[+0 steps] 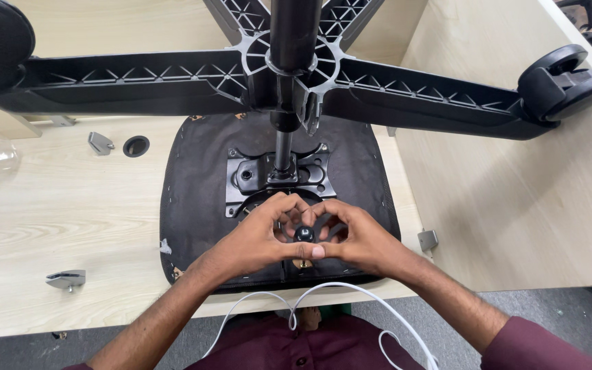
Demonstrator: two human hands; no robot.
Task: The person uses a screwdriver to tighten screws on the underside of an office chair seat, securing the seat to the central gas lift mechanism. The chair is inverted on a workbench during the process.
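Our left hand (258,236) curls in from nine o'clock, our right hand (358,240) from three, fingertips of both closed around the small black knob (304,234) between them, on the upturned chair seat (193,199) upon the surface (70,205).

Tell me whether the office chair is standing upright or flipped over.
Flipped over. The seat lies underside-up on the desk, and the star base with its casters is nearest the camera.
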